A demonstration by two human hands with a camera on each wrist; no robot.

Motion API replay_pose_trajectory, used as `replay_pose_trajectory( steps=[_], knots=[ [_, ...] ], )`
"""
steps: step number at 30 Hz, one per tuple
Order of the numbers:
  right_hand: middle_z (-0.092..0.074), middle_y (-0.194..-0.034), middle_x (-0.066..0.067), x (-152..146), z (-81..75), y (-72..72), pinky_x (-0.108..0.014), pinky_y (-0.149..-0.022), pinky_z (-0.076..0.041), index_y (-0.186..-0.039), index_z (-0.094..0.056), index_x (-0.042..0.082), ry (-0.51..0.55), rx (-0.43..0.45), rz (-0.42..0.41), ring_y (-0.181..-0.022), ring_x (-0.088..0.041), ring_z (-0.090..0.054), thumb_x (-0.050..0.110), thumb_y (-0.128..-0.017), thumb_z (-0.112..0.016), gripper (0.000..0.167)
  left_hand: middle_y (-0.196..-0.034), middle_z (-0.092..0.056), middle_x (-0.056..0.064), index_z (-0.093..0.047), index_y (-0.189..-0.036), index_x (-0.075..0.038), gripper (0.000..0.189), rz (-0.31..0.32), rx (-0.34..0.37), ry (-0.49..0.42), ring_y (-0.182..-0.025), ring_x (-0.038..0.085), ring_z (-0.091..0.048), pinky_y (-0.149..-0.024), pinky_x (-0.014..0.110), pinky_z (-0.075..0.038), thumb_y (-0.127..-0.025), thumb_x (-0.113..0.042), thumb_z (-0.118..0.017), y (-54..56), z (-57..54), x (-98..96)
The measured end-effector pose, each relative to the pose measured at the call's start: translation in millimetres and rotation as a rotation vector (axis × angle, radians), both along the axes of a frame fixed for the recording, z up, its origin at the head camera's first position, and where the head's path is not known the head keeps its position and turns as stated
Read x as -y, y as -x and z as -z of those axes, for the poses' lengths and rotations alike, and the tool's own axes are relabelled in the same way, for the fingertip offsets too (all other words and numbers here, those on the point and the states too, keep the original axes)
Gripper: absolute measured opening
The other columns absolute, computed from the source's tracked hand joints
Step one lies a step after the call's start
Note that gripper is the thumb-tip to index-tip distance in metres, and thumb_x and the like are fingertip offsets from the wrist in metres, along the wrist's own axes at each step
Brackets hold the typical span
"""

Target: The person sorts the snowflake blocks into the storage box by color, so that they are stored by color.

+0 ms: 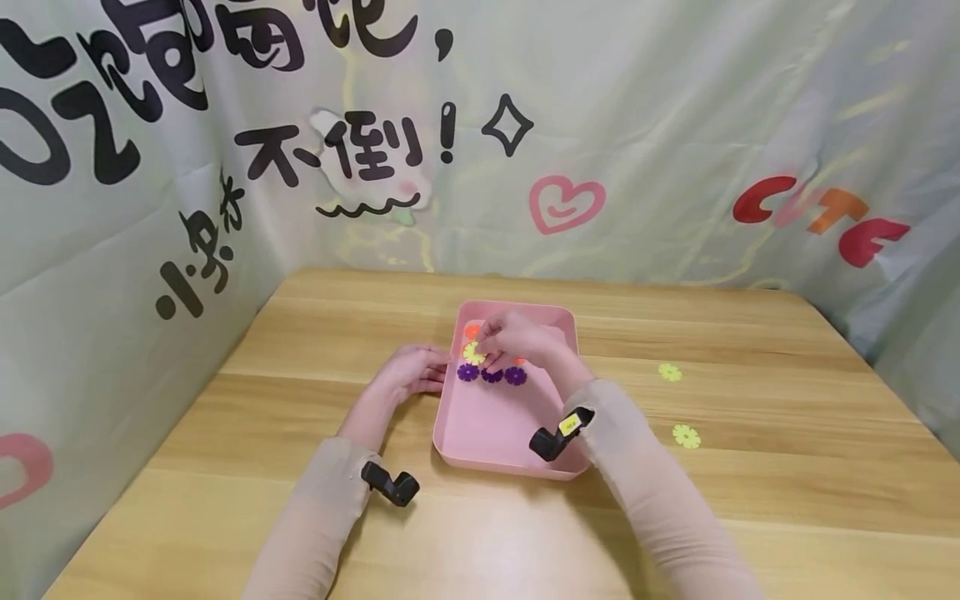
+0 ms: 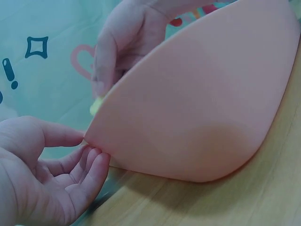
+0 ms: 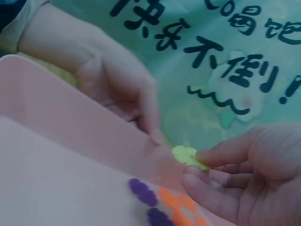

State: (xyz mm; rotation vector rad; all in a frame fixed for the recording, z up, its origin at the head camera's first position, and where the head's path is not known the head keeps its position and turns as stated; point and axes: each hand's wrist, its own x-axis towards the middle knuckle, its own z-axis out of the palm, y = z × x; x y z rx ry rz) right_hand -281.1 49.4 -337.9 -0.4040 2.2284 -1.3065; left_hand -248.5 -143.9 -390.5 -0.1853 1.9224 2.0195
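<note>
Over the far-left part of a pink tray (image 1: 495,429), my right hand (image 1: 517,337) pinches a yellow-green snowflake-shaped disc (image 3: 188,156) between thumb and fingers. Below it in the tray, purple discs (image 1: 468,372) lie in a row, and orange discs (image 1: 472,331) lie beyond them, partly hidden by the hand. My left hand (image 1: 412,372) is at the tray's left side. In the left wrist view its fingertips (image 2: 96,154) hold the tray's rim and outer wall.
Two more yellow-green discs (image 1: 686,436) lie apart on the wooden table (image 1: 787,500), right of the tray. A printed cloth (image 1: 645,108) hangs behind the table and along its sides.
</note>
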Motion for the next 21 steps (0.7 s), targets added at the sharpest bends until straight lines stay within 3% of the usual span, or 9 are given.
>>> replay_pose_trajectory(
  steps=[6, 12, 18, 21],
  knots=[
    [-0.062, -0.078, -0.016, 12, 10.8, -6.1, -0.035, -0.062, -0.056, -0.088, -0.055, -0.006, -0.058, 0.072, -0.063, -0.063, -0.023, -0.065, -0.002, -0.088, -0.055, 0.004, -0.075, -0.059, 0.007, -0.054, -0.108, 0.009, 0.022, 0.017, -0.004, -0.012, -0.065, 0.015, -0.058, -0.064, 0.029, -0.054, -0.089, -0.003, -0.054, 1.8, 1.1, -0.7],
    [-0.064, -0.073, -0.013, 16, 17.5, -6.8, -0.03, -0.056, -0.055, -0.088, -0.06, -0.004, -0.151, 0.062, -0.073, -0.059, -0.019, -0.064, 0.001, -0.086, -0.061, 0.005, -0.076, -0.058, 0.007, -0.052, -0.111, 0.011, 0.026, 0.018, 0.002, -0.005, -0.067, 0.015, -0.057, -0.065, 0.028, -0.054, -0.089, -0.003, -0.054, 2.2, -1.2, -0.5],
    [-0.06, -0.067, -0.01, 21, 22.4, -9.5, -0.027, -0.053, -0.054, -0.081, -0.06, -0.002, -0.149, 0.009, -0.063, -0.054, -0.015, -0.06, -0.002, -0.084, -0.062, 0.003, -0.076, -0.058, 0.007, -0.053, -0.109, 0.01, 0.024, 0.012, 0.012, -0.006, -0.065, 0.015, -0.057, -0.063, 0.028, -0.054, -0.089, -0.003, -0.054, 1.8, -1.9, -1.0],
    [-0.058, -0.067, -0.011, 24, 24.3, -9.6, -0.03, -0.056, -0.056, -0.079, -0.059, -0.002, -0.111, 0.043, -0.05, -0.053, -0.018, -0.061, -0.007, -0.083, -0.06, 0.006, -0.076, -0.059, 0.008, -0.054, -0.107, 0.008, 0.021, 0.01, 0.016, -0.007, -0.065, 0.015, -0.057, -0.063, 0.028, -0.053, -0.089, -0.003, -0.054, 1.9, -2.0, -1.2]
  ],
)
